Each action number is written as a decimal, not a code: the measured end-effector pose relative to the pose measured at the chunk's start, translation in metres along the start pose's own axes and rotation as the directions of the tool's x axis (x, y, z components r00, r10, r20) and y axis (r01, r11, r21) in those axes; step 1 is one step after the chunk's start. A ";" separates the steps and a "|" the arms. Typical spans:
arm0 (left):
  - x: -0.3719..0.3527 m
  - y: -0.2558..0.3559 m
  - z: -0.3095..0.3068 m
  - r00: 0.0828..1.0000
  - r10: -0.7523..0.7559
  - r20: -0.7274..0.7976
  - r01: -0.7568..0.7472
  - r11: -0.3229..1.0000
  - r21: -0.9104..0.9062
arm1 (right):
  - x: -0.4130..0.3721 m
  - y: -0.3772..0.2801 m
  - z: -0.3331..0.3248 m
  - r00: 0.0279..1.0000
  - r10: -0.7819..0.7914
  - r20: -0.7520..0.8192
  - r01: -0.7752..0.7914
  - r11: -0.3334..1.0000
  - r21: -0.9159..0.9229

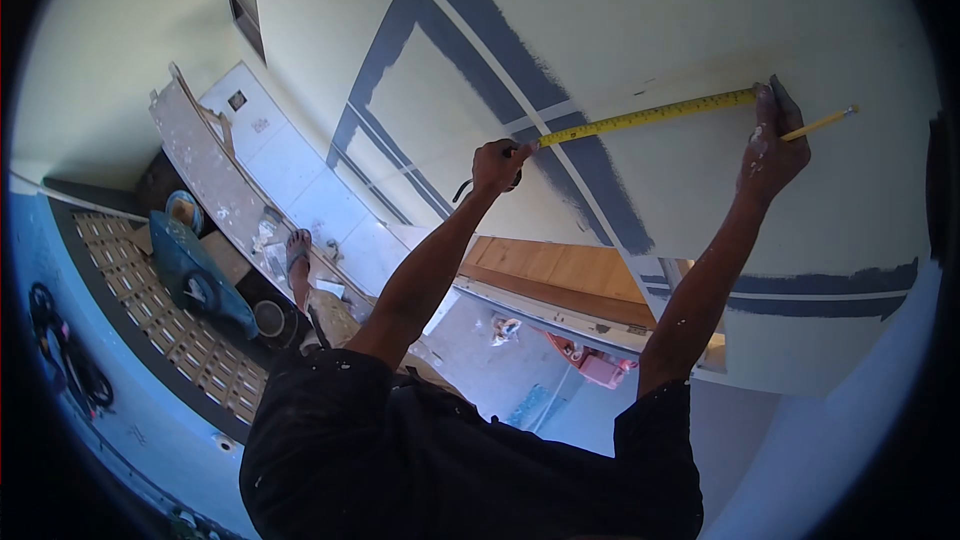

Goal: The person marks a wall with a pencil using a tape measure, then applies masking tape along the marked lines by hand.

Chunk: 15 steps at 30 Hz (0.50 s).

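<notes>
My left hand (497, 166) is closed around the case of a tape measure, with a dark strap hanging beside it. The yellow tape blade (645, 115) runs out across the pale painted wall (700, 30). At the blade's far end, my right hand (772, 148) presses against the wall with its fingers closed. A yellow pencil (822, 124) sticks out of that hand, and a small grey flat piece (785, 102) shows by the fingertips. Beneath the blade, dark grey painted bands (600, 175) flank a pale line.
A paint-spattered plank (205, 155) bears a foot in a sandal (298, 245). Below lie a teal sheet-like thing (200, 270), a bucket (270, 318) and a perforated block wall (165, 310). Under the painted wall is an opening with a wooden ledge (555, 275); a pink container (605, 370) is lower down.
</notes>
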<state>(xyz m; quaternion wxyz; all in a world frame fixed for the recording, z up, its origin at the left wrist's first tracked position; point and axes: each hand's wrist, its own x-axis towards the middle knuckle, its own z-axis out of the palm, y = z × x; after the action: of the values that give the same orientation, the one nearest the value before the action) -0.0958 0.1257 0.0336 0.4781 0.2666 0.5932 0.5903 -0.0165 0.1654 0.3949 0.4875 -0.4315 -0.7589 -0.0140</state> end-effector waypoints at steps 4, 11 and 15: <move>0.008 -0.001 0.009 1.000 -0.017 -0.015 0.016 0.999 -0.043 | 0.009 -0.004 0.000 0.998 0.003 0.069 -0.003 1.000 0.005; 0.010 0.000 0.009 0.999 0.011 -0.042 -0.011 1.000 -0.001 | 0.014 -0.005 0.003 0.996 0.043 0.075 -0.038 0.997 -0.067; 0.007 0.010 0.003 1.000 -0.022 0.004 0.022 1.000 0.004 | 0.015 -0.005 0.002 0.999 0.018 0.046 -0.013 0.993 -0.117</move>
<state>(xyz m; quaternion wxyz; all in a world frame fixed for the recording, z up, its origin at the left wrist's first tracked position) -0.0979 0.1348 0.0415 0.4855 0.2620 0.5962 0.5833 -0.0235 0.1731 0.4068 0.4436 -0.4652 -0.7647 -0.0443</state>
